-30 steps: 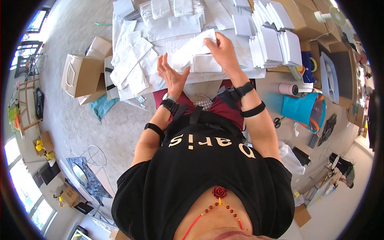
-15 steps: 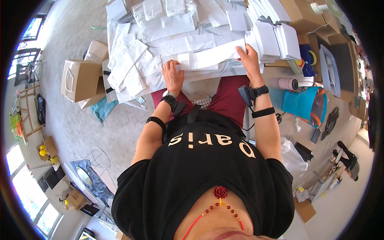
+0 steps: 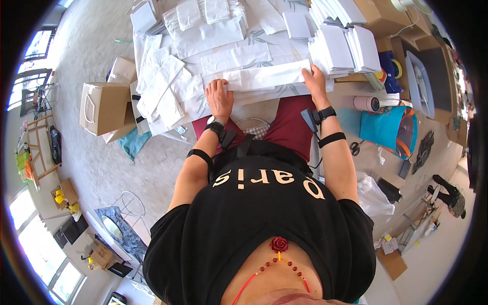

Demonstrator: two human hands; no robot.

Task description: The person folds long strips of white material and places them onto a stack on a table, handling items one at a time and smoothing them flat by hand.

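A long white flat sleeve [image 3: 272, 76] lies across the near side of the table, roughly level from left to right. My right hand [image 3: 315, 84] pinches its right end between thumb and fingers. At its left end my left hand [image 3: 219, 99] is closed on the edge, fingers bent over the top and thumb beside them. Just beyond it lies another flat white sleeve [image 3: 236, 57]. Loose white sleeves [image 3: 162, 84] overlap on the left, next to my left hand. To the right of my right hand stand stacks of folded white sheets [image 3: 335, 51].
The table's patterned cover [image 3: 290, 92] hangs over my lap. Farther back are a pile of white sleeves [image 3: 208, 38] and a white block of sheets [image 3: 296, 25]. Cardboard boxes [image 3: 101, 107] stand left on the floor. A pink cylinder [image 3: 366, 104] and a blue bag [image 3: 384, 129] are right.
The right hand has shifted slightly down and its fingers have drawn in around the sleeve's end. The left hand has barely moved. The whole view has tilted a little.
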